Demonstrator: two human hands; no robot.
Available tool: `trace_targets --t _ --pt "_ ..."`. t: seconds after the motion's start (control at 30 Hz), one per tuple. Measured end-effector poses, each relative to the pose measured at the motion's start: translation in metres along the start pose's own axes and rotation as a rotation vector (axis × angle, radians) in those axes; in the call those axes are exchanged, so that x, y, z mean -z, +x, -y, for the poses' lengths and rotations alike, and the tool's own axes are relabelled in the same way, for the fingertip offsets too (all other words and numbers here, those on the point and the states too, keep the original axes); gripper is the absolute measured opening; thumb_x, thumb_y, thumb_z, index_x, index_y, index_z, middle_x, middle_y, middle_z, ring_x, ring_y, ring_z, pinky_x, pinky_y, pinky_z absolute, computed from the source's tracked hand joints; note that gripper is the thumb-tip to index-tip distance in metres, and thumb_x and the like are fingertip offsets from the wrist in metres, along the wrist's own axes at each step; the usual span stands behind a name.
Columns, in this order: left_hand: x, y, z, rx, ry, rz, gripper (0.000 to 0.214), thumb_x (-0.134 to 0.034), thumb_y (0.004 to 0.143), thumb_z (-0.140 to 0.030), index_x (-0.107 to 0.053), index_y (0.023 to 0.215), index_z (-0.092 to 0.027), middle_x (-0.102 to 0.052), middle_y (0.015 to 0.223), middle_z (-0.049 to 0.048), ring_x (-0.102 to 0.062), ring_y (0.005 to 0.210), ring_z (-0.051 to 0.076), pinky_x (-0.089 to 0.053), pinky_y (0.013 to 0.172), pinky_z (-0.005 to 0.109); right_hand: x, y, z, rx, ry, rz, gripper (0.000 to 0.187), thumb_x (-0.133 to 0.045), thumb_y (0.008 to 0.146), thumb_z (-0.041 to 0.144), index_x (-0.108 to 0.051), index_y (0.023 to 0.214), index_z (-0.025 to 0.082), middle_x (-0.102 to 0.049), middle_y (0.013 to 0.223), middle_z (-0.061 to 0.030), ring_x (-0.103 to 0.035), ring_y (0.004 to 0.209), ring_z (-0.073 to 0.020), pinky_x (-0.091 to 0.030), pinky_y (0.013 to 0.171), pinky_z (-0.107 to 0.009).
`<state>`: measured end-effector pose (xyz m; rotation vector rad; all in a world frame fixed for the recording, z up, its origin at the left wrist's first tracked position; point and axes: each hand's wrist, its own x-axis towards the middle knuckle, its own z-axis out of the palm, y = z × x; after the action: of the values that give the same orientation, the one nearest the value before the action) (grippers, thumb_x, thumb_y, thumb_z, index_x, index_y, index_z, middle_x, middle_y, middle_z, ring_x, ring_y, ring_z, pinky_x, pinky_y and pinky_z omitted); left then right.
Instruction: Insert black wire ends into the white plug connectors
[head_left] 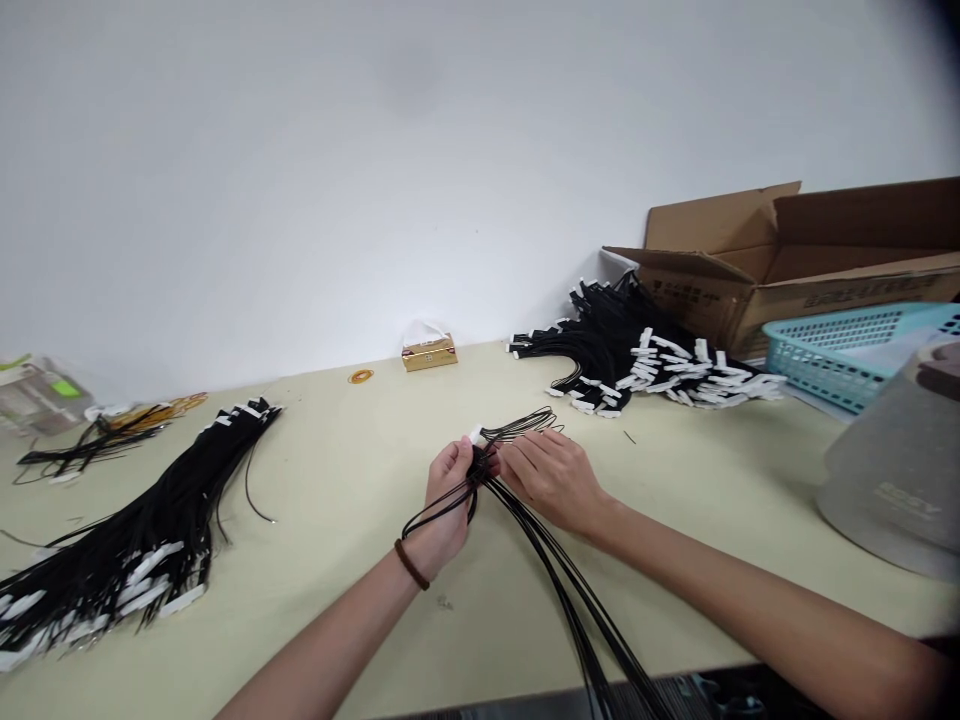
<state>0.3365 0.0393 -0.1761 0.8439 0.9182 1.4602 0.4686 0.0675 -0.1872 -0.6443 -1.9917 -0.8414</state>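
My left hand (444,500), with a brown band at the wrist, is closed around a bundle of thin black cables (559,585) near its looped end (521,425). A white connector (475,435) shows above the fingers. My right hand (551,475) rests against the same bundle from the right, fingers curled on the cables. The cable tails run down off the table's front edge (480,690).
A long heap of black cables with white connectors (142,540) lies at the left, another heap (637,355) at the back right. An open cardboard box (787,260), a blue basket (855,350), a grey bucket (892,470), a small box (429,352) and rubber bands (361,376) stand around.
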Motion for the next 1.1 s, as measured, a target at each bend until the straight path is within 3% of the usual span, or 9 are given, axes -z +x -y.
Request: trace_targets --t 0.33,1.1 --pt "0.0 0.0 0.002 -0.036 0.033 -0.002 0.036 -0.069 0.061 -0.045 -0.053 0.067 -0.013 -0.053 0.062 -0.0028 -0.042 0.056 0.006 -0.03 0.054 0.019 0.0 0.001 0.001 -0.002 -0.008 -0.014 0.02 -0.049 0.083 0.012 -0.047 0.065 0.016 -0.048 0.056 0.0013 -0.041 0.057 -0.0117 -0.026 0.059 -0.028" --pt "0.007 0.006 0.015 -0.108 0.136 -0.013 0.043 -0.059 0.067 -0.053 -0.053 0.069 -0.011 -0.049 0.062 -0.0013 -0.041 0.058 0.006 -0.032 0.057 0.02 0.005 0.0 0.001 -0.004 0.049 -0.008 0.022 -0.05 0.084 0.013 -0.048 0.063 0.016 -0.05 0.057 0.0003 -0.043 0.057 -0.0121 -0.03 0.059 -0.028"
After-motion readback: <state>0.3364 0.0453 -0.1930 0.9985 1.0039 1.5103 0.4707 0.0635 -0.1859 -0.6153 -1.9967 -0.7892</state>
